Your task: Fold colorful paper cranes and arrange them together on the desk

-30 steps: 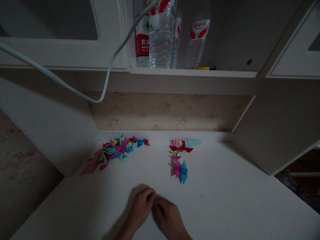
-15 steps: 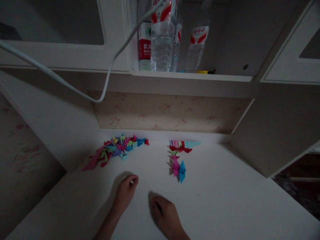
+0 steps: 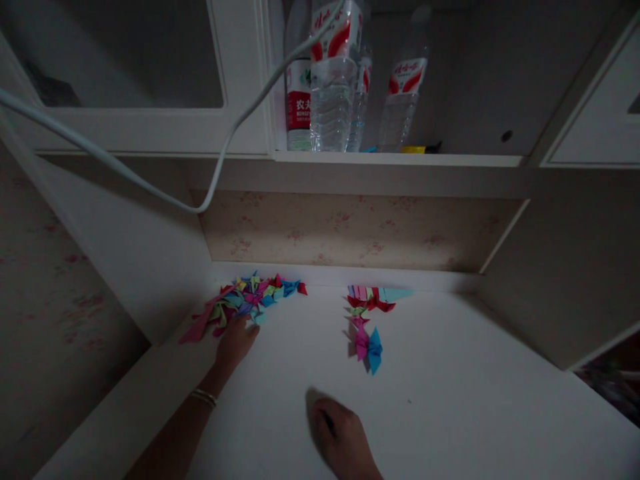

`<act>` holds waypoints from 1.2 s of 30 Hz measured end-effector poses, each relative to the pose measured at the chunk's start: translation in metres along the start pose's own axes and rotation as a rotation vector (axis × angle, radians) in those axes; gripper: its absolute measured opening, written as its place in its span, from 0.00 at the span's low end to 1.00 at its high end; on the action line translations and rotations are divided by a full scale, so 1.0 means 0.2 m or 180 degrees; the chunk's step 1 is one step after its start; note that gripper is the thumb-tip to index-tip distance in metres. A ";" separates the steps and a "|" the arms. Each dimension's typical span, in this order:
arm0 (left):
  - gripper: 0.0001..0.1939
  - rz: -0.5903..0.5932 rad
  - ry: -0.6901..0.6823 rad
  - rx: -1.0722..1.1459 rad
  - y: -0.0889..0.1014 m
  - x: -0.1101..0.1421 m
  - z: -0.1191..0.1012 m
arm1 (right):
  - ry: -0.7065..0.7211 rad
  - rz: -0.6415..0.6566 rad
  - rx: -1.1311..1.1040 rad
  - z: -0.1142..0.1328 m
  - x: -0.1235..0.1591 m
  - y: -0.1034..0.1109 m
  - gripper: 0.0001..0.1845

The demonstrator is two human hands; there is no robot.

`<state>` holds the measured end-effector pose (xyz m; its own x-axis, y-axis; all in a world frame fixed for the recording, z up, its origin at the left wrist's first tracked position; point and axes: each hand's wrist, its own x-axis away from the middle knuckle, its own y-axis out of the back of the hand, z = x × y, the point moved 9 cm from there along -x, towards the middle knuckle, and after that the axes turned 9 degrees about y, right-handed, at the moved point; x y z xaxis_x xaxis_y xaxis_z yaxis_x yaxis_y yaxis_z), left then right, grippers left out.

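At the near edge of a pile of folded paper cranes (image 3: 255,297) in pink, blue, green, red and yellow, my left hand (image 3: 237,340) reaches in from the front. Its thumb stands apart from the fingers, whose tips are partly lost against the paper; I see no crane held. My right hand (image 3: 343,430) rests on the white tabletop with its fingers curled in, and nothing shows in it. Beyond it, a blue paper crane (image 3: 375,351) lies beside a pink paper crane (image 3: 361,340). Behind these, more folded cranes (image 3: 370,301) form a line and a row against the back ledge.
An open shelf (image 3: 400,159) above the table holds several plastic water bottles (image 3: 333,100). A white cable (image 3: 220,160) hangs across the front of the cabinet. Side panels (image 3: 530,267) close in the desk at left and right.
My left hand has moved forward and left to the pile of cranes, and its thumb has spread from the fingers. My right hand stays in place. The view has shifted slightly.
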<state>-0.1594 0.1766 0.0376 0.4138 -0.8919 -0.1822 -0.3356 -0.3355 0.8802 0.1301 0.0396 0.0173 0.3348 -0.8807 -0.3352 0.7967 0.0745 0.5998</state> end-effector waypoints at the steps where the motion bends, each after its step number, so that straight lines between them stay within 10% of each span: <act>1: 0.18 0.0003 -0.0018 -0.0053 -0.01 -0.01 -0.02 | -0.0005 0.0000 -0.0002 0.00 0.00 0.00 0.13; 14: 0.13 -0.0120 -0.0248 0.0145 -0.01 0.04 -0.18 | -0.0094 -0.0036 -0.0007 -0.02 -0.01 -0.01 0.12; 27: 0.19 0.0328 -0.1060 0.2481 0.04 0.92 -0.53 | 0.0023 -0.0102 -0.0272 -0.02 0.00 -0.02 0.14; 36: 0.19 0.0555 -0.1065 0.2695 0.03 1.00 -0.61 | -0.0509 -0.0699 -0.1084 -0.09 0.04 0.07 0.16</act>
<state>0.0243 0.0330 0.0590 0.0778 -0.9475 -0.3102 -0.9310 -0.1803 0.3174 0.1531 0.0428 0.0105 0.0781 -0.9522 -0.2953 0.9697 0.0039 0.2441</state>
